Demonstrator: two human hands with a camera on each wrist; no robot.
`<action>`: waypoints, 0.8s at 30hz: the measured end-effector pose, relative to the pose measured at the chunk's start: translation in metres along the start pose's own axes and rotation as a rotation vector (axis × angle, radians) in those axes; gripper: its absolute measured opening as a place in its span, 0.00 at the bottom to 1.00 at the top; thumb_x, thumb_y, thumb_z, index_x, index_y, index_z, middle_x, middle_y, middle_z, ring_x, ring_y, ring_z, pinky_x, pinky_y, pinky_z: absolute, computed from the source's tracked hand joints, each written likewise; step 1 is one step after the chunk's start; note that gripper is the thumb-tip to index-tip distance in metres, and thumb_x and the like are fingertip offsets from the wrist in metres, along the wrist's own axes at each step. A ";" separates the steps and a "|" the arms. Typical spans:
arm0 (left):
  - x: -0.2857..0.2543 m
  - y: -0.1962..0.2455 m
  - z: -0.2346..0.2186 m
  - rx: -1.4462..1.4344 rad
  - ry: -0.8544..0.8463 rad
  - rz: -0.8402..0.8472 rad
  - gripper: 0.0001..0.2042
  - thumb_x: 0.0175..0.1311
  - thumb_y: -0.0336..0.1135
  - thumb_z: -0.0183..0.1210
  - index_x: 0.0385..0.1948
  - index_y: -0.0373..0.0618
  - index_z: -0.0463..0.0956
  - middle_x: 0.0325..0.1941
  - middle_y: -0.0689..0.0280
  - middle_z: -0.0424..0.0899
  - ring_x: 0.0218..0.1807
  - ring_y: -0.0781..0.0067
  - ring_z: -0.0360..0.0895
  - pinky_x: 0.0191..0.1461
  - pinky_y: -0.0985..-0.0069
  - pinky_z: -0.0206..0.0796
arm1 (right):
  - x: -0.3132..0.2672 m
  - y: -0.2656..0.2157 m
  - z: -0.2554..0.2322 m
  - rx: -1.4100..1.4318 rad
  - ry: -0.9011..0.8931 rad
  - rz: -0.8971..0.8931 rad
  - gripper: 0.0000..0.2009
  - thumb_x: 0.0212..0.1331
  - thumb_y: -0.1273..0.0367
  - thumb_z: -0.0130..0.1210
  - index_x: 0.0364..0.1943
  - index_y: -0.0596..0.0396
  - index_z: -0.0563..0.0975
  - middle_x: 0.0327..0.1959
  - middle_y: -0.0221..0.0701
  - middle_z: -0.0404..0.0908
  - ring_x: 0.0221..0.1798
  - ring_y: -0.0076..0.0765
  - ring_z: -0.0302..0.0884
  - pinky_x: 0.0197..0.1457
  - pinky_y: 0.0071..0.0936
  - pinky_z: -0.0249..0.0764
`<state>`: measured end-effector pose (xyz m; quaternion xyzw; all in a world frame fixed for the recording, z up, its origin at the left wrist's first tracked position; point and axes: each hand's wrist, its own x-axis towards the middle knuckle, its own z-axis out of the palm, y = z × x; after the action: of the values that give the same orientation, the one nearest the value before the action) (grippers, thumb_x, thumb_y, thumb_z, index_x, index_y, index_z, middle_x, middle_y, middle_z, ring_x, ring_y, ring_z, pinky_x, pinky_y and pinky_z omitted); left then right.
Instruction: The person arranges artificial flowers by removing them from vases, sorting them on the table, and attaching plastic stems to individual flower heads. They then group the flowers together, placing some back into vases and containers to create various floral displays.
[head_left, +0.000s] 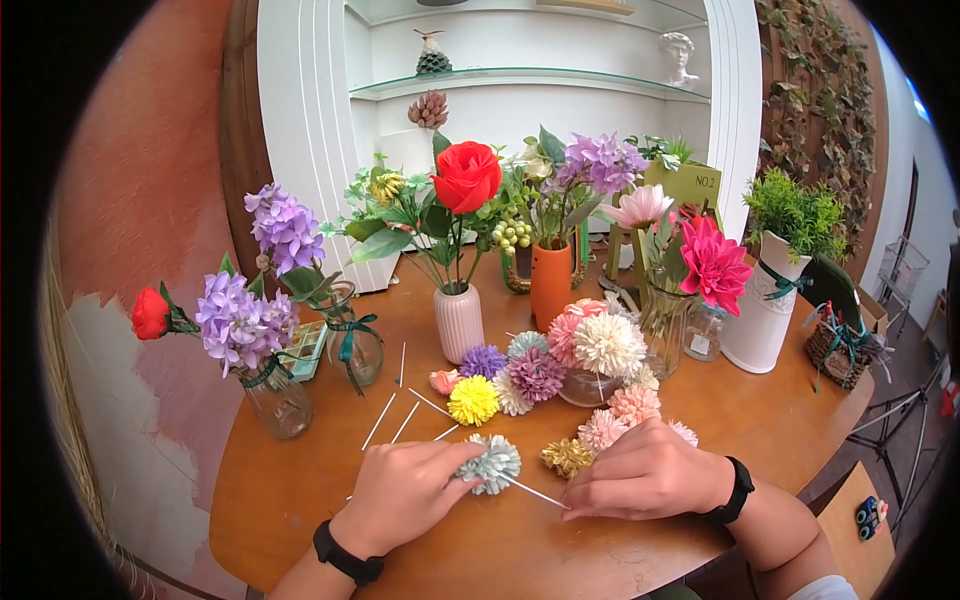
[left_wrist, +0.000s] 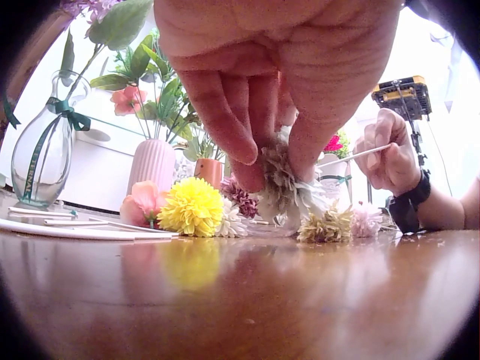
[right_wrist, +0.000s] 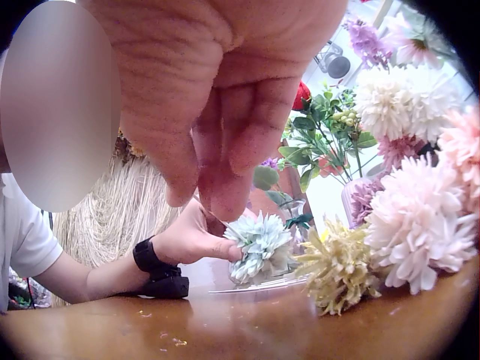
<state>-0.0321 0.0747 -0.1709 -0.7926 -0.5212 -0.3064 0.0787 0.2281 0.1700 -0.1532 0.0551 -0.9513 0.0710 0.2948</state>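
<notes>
Near the table's front, the left hand (head_left: 408, 492) pinches a pale blue-grey pompom flower (head_left: 494, 466) between thumb and fingers. A thin white stick (head_left: 537, 490) runs from that flower toward the right hand (head_left: 645, 474), whose fingertips pinch its far end. In the left wrist view the flower (left_wrist: 283, 180) hangs just above the tabletop under the left hand (left_wrist: 277, 82), and the stick (left_wrist: 364, 155) reaches the right hand (left_wrist: 390, 154). The right wrist view shows the flower (right_wrist: 260, 244) at the left thumb; the stick is hidden there.
Several pompom flowers, among them yellow (head_left: 473, 401) and gold (head_left: 566, 458), lie just beyond the hands. Loose white sticks (head_left: 379, 421) lie at the left. Behind stand a pink vase (head_left: 459, 322), an orange vase (head_left: 551, 285), glass vases (head_left: 283, 408) and a white pitcher (head_left: 766, 310).
</notes>
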 end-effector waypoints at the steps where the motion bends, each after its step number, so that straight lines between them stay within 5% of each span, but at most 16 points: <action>1: 0.000 0.000 0.000 0.000 0.018 0.008 0.14 0.46 0.32 0.69 0.38 0.48 0.82 0.28 0.64 0.84 0.24 0.69 0.79 0.28 0.75 0.71 | 0.001 -0.001 0.000 0.000 0.000 0.000 0.05 0.56 0.68 0.60 0.33 0.52 0.78 0.21 0.27 0.75 0.21 0.30 0.75 0.22 0.28 0.70; 7: 0.001 0.001 0.000 -0.021 0.092 -0.002 0.14 0.45 0.30 0.69 0.38 0.47 0.82 0.29 0.65 0.84 0.21 0.71 0.77 0.26 0.76 0.69 | 0.002 -0.004 -0.004 -0.088 -0.133 0.029 0.13 0.55 0.64 0.62 0.43 0.50 0.80 0.24 0.25 0.76 0.21 0.28 0.74 0.20 0.27 0.68; 9: 0.000 0.002 0.000 -0.027 0.096 -0.009 0.14 0.45 0.29 0.68 0.38 0.47 0.82 0.30 0.64 0.84 0.21 0.72 0.76 0.25 0.77 0.69 | 0.003 -0.003 -0.003 -0.056 -0.148 0.010 0.15 0.54 0.66 0.64 0.46 0.50 0.82 0.32 0.25 0.83 0.24 0.24 0.77 0.20 0.23 0.70; 24: 0.000 0.006 -0.002 -0.040 0.185 0.062 0.16 0.43 0.24 0.68 0.38 0.44 0.81 0.30 0.63 0.84 0.22 0.71 0.78 0.25 0.78 0.69 | 0.002 -0.003 0.001 -0.008 -0.201 0.015 0.13 0.55 0.66 0.62 0.44 0.51 0.82 0.39 0.26 0.84 0.30 0.27 0.81 0.25 0.24 0.76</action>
<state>-0.0278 0.0713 -0.1677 -0.7780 -0.4809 -0.3862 0.1200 0.2262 0.1669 -0.1527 0.0536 -0.9768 0.0632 0.1974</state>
